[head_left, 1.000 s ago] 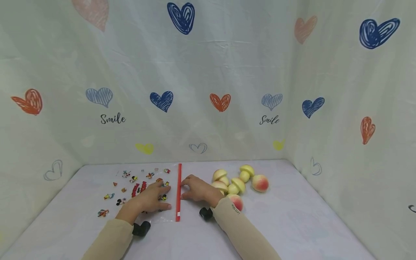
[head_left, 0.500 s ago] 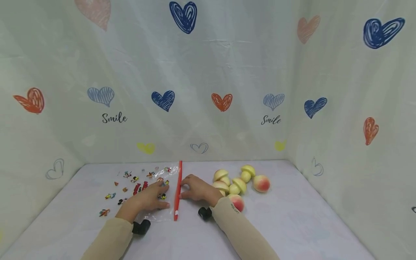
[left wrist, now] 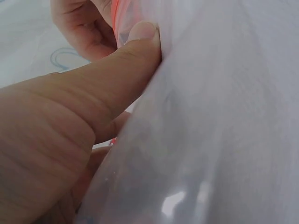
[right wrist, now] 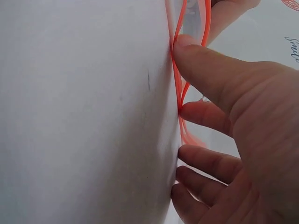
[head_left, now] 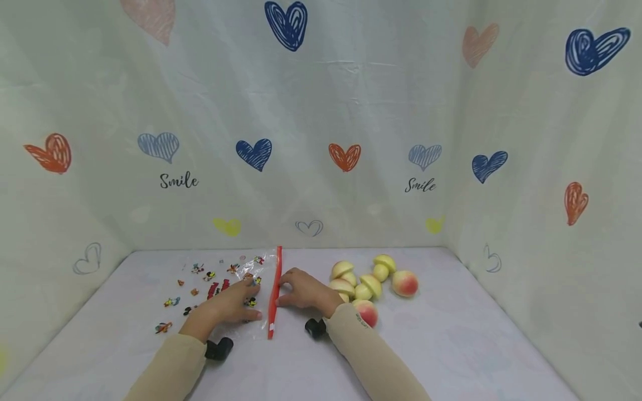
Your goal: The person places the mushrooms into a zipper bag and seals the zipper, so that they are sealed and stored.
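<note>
A clear plastic zip bag (head_left: 238,330) with a red zip strip (head_left: 273,299) lies on the table, printed with small cartoon figures and red lettering. My left hand (head_left: 228,305) rests on the bag with fingers spread, thumb and fingertips pressing the plastic just left of the strip. From the other side, my right hand (head_left: 308,291) touches the strip with thumb and index finger, set apart along it. In the right wrist view, the red edges (right wrist: 206,28) bow apart near my right thumb (right wrist: 187,44), while the other fingertips rest on the table. Part of the print is hidden under my left hand.
Right of my right hand lie several pale yellow mushroom-shaped pieces (head_left: 371,285) and pink-yellow peaches (head_left: 404,283); my right forearm partly covers the nearest peach (head_left: 368,313). A white curtain (head_left: 311,111) printed with hearts stands behind the table (head_left: 466,334).
The near end of the red strip has shifted slightly left, so it stands more slanted, and the plastic beside it looks more wrinkled. Both hands have stayed almost in place.
</note>
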{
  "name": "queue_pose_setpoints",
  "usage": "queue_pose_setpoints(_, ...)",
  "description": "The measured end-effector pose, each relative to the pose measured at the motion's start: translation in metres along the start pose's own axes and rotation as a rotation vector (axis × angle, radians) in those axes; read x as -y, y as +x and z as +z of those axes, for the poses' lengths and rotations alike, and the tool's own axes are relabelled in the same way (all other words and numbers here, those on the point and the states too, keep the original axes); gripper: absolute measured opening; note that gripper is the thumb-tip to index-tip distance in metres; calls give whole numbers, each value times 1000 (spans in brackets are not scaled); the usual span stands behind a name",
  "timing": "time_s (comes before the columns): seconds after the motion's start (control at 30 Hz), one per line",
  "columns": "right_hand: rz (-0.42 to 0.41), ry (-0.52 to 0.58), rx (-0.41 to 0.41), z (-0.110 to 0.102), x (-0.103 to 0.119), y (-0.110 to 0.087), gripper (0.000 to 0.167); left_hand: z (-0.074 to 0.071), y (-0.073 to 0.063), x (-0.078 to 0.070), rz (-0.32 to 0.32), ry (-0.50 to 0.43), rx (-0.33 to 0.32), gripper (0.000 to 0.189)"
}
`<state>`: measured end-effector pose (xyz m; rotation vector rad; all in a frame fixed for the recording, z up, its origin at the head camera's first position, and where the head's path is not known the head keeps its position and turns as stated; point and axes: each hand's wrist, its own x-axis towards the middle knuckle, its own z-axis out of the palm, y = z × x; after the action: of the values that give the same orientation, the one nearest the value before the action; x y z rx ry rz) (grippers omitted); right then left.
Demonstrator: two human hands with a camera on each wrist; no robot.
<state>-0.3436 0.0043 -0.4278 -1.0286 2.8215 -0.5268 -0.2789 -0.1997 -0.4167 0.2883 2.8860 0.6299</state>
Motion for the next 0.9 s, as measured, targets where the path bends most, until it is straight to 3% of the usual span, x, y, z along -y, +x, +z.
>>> queue_pose_setpoints(0.57,92,21,-11,1,5,5,38,-4,-3,-2,-25,0,-7,77)
queue_pose_setpoints(0.9,77,5,7,-2,8,3,40,-4,-4,3,-51,-11,-1,77)
